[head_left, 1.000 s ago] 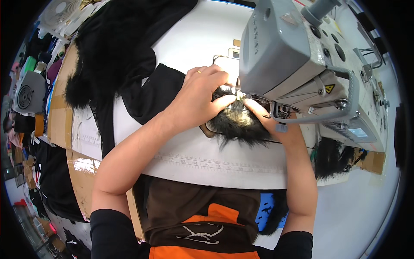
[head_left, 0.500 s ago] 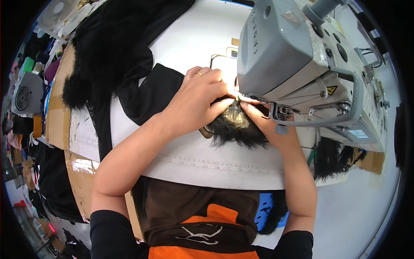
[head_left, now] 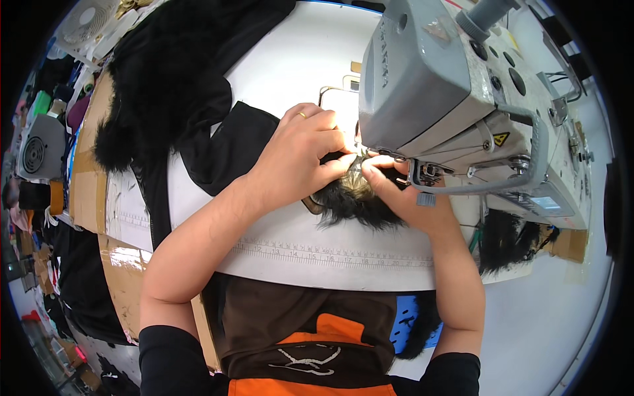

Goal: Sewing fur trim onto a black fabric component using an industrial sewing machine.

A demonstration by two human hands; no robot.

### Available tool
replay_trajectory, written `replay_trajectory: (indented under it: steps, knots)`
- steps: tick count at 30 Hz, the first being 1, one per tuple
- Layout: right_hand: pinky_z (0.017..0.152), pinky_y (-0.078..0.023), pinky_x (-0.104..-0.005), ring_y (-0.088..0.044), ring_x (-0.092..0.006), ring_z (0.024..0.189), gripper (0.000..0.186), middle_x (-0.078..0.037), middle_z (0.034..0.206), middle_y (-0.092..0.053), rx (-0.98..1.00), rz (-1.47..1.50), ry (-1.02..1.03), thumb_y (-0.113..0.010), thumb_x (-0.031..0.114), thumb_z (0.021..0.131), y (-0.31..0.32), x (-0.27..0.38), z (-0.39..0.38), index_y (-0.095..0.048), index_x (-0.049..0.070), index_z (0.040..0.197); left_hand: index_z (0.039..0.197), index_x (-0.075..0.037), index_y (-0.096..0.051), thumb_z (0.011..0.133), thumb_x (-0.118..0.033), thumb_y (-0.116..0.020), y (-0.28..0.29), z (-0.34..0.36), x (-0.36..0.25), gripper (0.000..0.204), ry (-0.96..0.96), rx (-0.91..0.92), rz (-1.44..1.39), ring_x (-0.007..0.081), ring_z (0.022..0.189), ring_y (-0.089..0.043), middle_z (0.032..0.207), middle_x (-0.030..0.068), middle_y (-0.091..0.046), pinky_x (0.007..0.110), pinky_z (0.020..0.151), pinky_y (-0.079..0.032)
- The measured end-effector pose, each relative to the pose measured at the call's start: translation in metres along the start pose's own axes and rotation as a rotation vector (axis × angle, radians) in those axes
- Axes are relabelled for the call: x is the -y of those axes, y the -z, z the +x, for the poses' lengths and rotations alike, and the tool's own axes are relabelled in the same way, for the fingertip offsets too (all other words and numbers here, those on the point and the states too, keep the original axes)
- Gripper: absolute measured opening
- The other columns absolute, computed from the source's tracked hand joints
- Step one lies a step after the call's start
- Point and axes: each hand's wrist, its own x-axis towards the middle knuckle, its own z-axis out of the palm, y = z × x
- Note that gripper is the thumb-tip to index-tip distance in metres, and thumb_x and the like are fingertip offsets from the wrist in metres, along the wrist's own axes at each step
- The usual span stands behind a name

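Observation:
A piece of black fur trim [head_left: 360, 204] with a pale backing lies at the needle area of the grey and white sewing machine [head_left: 416, 79]. My left hand [head_left: 304, 148], a ring on one finger, pinches its left edge with bent fingers. From the other side my right hand [head_left: 403, 198] grips the trim between thumb and fingers, close beside the presser foot. The fingertips of both hands nearly meet under the bright lamp light. Black cloth [head_left: 241, 142] lies just left of my left hand. The needle itself is hidden behind the machine head.
A black garment with fur edging [head_left: 158, 99] covers the table's far left. A printed ruler [head_left: 317, 254] runs along the near edge of the white table. Black fur scraps [head_left: 505, 241] lie right of the machine. A cardboard sheet [head_left: 89, 191] borders the left side.
My right thumb and fingers have shifted slightly left and now pinch the trim more closely. The left hand has hardly moved. The whole view has shifted a little.

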Motion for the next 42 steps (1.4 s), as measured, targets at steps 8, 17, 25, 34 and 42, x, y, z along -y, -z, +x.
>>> replay_trajectory:
  steps: [8,17,25,34,42]
  knots:
    - [0.095,-0.058,-0.036,-0.078,-0.0241,0.104,0.02,-0.007,0.112,-0.083,-0.011,-0.203,0.1,-0.084,0.02,0.098,-0.004,-0.026,-0.008,-0.085,0.011,0.116,0.093,-0.006,-0.079,0.089,-0.017,-0.085,-0.004,0.003,0.009,0.012,0.062,0.026,-0.112,0.0294,0.097,-0.062,0.094,0.0069,-0.063,0.044,0.105,-0.047]
    - [0.092,-0.059,-0.0388,-0.077,-0.0252,0.103,0.022,-0.007,0.113,-0.081,0.037,-0.221,-0.015,-0.081,0.024,0.1,0.001,-0.024,-0.009,-0.084,0.015,0.12,0.094,-0.008,-0.079,0.091,-0.017,-0.084,-0.004,0.002,0.008,0.011,0.099,0.027,-0.152,0.0305,0.102,-0.062,0.1,0.0072,-0.066,0.044,0.106,-0.046]
    - [0.089,-0.059,-0.0337,-0.077,-0.0184,0.098,0.02,-0.004,0.105,-0.082,-0.005,0.096,-0.092,-0.085,0.018,0.096,-0.008,-0.019,-0.006,-0.085,0.013,0.115,0.095,-0.007,-0.08,0.091,-0.016,-0.084,-0.006,0.002,0.008,0.011,0.119,0.042,-0.145,0.0302,0.102,-0.062,0.099,0.0071,-0.065,0.044,0.106,-0.046]
    - [0.084,-0.061,-0.0365,-0.078,-0.0181,0.092,0.018,-0.005,0.102,-0.082,-0.009,0.073,-0.09,-0.087,0.015,0.094,0.0,-0.002,0.002,-0.082,0.004,0.107,0.093,-0.007,-0.08,0.09,-0.016,-0.084,-0.004,0.002,0.008,0.011,0.107,0.025,-0.131,0.0302,0.101,-0.062,0.097,0.0074,-0.064,0.044,0.105,-0.047]
    - [0.088,-0.06,-0.0333,-0.077,-0.0151,0.097,0.02,-0.007,0.108,-0.083,-0.062,0.282,-0.166,-0.087,0.013,0.094,-0.006,0.003,0.003,-0.081,0.002,0.11,0.094,-0.007,-0.08,0.09,-0.016,-0.084,-0.004,0.001,0.006,0.011,0.105,0.013,-0.113,0.0302,0.102,-0.062,0.098,0.0075,-0.064,0.044,0.106,-0.047]
